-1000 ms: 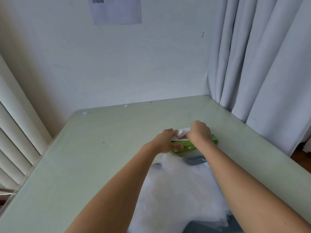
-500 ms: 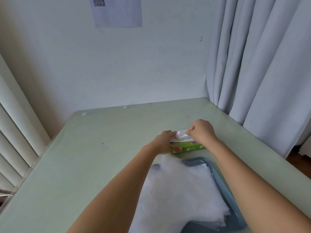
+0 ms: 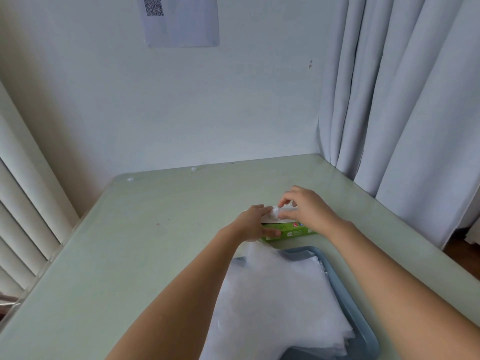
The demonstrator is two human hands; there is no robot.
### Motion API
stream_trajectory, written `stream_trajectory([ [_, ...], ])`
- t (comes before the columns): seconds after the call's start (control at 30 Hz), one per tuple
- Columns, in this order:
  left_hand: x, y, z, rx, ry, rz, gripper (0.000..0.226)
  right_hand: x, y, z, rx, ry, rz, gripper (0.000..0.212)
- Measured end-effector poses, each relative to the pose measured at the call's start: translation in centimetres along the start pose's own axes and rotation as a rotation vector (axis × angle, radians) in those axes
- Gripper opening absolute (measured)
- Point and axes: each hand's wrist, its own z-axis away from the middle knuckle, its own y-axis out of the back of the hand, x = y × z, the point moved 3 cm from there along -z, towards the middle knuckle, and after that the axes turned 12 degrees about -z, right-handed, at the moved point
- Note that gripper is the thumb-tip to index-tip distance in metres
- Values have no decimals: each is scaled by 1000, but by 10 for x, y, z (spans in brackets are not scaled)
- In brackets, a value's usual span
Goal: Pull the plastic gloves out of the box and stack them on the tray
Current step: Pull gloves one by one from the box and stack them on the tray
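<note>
Gripping box (image 3: 293, 233): left hand (image 3: 253, 223); right hand (image 3: 305, 209) pinches glove (image 3: 275, 213); curtain (image 3: 402, 113) beside table (image 3: 155, 242).

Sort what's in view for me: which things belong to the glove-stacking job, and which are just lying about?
In the job: green glove box, held by the left hand; glove tuft at its opening, pinched by the right hand; stacked gloves; blue tray.

Just lying about: QR-code sheet on the wall; curtain; window blinds.
</note>
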Motion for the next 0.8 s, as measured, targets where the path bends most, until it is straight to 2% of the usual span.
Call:
stream_trajectory([
  [0.07, 0, 0, 1, -4, 5, 3, 80, -1, -5, -2, 13, 26, 72, 5],
  [0.43, 0, 0, 1, -12, 13, -5, 79, -6, -8, -1, -34, 48, 278, 19],
  [0.67, 2, -1, 1, -6, 20, 20, 73, -7, -10, 0, -1, 108, 192, 18],
  [0.8, 1, -1, 2, -8, 14, 24, 77, -7, -9, 0, 71, 113, 22, 13],
])
